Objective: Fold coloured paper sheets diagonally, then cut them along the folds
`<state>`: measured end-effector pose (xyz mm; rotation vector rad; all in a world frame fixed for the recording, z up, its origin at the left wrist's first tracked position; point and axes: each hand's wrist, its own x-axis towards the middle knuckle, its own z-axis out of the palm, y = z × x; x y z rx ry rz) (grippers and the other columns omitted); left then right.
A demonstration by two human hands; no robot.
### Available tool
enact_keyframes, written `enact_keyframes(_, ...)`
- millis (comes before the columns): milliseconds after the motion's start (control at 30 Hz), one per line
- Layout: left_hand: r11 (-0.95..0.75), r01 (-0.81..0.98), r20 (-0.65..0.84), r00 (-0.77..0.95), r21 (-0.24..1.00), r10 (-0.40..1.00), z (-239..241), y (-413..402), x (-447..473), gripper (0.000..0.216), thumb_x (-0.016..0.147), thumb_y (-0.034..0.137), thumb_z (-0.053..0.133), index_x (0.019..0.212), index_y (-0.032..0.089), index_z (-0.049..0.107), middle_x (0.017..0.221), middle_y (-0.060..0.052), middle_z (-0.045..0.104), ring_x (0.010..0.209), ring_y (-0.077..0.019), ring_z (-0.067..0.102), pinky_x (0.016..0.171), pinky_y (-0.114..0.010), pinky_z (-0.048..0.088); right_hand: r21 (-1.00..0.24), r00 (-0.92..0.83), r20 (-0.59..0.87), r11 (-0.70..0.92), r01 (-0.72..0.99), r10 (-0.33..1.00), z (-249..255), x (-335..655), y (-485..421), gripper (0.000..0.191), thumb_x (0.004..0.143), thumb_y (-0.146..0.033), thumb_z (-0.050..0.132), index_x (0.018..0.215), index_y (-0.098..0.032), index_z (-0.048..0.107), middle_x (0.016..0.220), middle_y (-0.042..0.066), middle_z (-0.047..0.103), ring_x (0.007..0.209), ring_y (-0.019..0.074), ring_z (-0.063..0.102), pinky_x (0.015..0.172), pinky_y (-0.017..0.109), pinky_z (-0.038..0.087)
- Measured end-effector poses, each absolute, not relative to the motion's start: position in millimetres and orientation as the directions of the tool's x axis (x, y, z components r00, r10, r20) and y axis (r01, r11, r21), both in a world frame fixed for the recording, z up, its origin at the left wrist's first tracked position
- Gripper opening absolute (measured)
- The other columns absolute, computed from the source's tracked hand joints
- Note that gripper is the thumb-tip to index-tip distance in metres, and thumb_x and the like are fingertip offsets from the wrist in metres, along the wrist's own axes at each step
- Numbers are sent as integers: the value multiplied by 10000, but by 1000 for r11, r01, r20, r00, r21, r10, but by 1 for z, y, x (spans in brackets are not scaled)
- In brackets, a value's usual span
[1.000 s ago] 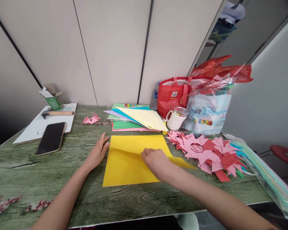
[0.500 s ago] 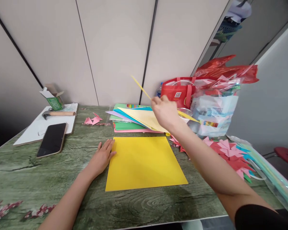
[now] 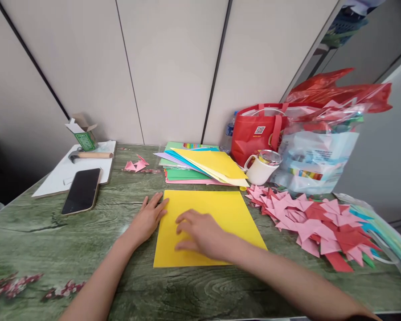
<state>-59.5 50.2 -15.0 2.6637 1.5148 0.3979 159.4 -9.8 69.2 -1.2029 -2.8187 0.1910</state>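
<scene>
A green wood-grain table (image 3: 53,232) stands against beige wall panels (image 3: 173,67). A plain yellow sheet (image 3: 234,209) lies flat near its front edge; the left hand (image 3: 150,217) and the right hand (image 3: 200,232) press on it, fingers spread, gripping nothing.

A yellow paper sheet (image 3: 220,209) lies flat on the green table (image 3: 36,236).

A phone (image 3: 82,191) is lying near a hammer (image 3: 90,155) on the tabletop (image 3: 36,232); a mug (image 3: 259,171) is standing beside a paper stack (image 3: 200,167), folded pink pieces (image 3: 307,223) lying just in front.
</scene>
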Motion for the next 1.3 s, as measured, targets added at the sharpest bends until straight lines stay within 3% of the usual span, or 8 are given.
enact_keyframes(133, -522, 835, 208, 488, 173, 848, -17, 51, -60, 409, 951, 284, 352, 1324, 180, 482, 1446, -137, 389, 1354, -248, 313, 1112, -494, 198, -214, -750, 47, 740, 637, 659, 51, 143, -44, 482, 741, -525, 669, 1004, -123, 630, 1167, 125, 585, 1070, 270, 522, 817, 374, 503)
enact_keyframes(300, -526, 832, 212, 489, 177, 846, -15, 50, -60, 414, 952, 290, 340, 1328, 172, 468, 1455, -130, 380, 1355, -235, 312, 1113, -489, 202, -201, -729, 67, 725, 658, 681, 47, 139, -49, 346, 837, -411, 608, 985, -99, 627, 1115, 147, 598, 1017, 274, 526, 798, 396, 507)
enact_keyframes(467, -514, 834, 197, 480, 199, 855, -14, 51, -60, 427, 944, 209, 291, 1337, 123, 435, 1439, -139, 403, 1353, -221, 320, 1113, -488, 211, -281, -700, 93, 693, 664, 708, 49, 140, -51, 183, 924, -211, 470, 956, -124, 627, 988, 110, 646, 951, 227, 569, 770, 341, 497)
enact_keyframes(633, -483, 849, 188, 449, 215, 873, -12, 50, -59, 515, 887, 67, 236, 1395, 66, 319, 1432, -161, 404, 1342, -202, 342, 1116, -460, 231, -519, -513, 91, 480, 708, 854, 52, 141, -51, 125, 845, -113, 500, 830, -145, 620, 830, 56, 670, 746, 162, 613, 681, 264, 476)
enact_keyframes(767, -472, 857, 178, 441, 206, 879, -10, 49, -58, 588, 821, -5, 244, 1398, 78, 321, 1440, -149, 393, 1348, -196, 331, 1123, -452, 220, -723, -338, 143, 331, 606, 930, 52, 148, -46, 107, 763, -94, 532, 704, -170, 578, 699, 14, 653, 632, 132, 597, 597, 219, 447)
enact_keyframes(1033, -493, 853, 174, 466, 172, 868, -7, 47, -57, 632, 731, -56, 277, 1314, 99, 466, 1451, -134, 381, 1356, -216, 317, 1126, -478, 204, -784, -124, 166, 207, 585, 978, 38, 184, -28, 154, 816, -193, 450, 672, -191, 505, 625, 10, 618, 557, 129, 576, 536, 226, 437)
enact_keyframes(1167, -482, 861, 177, 456, 161, 872, -5, 48, -56, 648, 712, -69, 269, 1297, 100, 490, 1442, -139, 394, 1349, -220, 329, 1124, -487, 215, -772, -89, 161, 181, 609, 983, 30, 205, -17, 106, 818, -214, 448, 854, -174, 539, 663, 10, 608, 571, 141, 578, 546, 244, 445)
enact_keyframes(1300, -456, 879, 162, 434, 138, 886, 0, 49, -52, 656, 706, -72, 274, 1281, 135, 514, 1417, -129, 434, 1315, -232, 390, 1103, -494, 267, -729, -90, 167, 184, 659, 982, 26, 224, -6, 447, 802, -175, 459, 1247, -163, 417, 745, -4, 606, 607, 146, 589, 605, 269, 465)
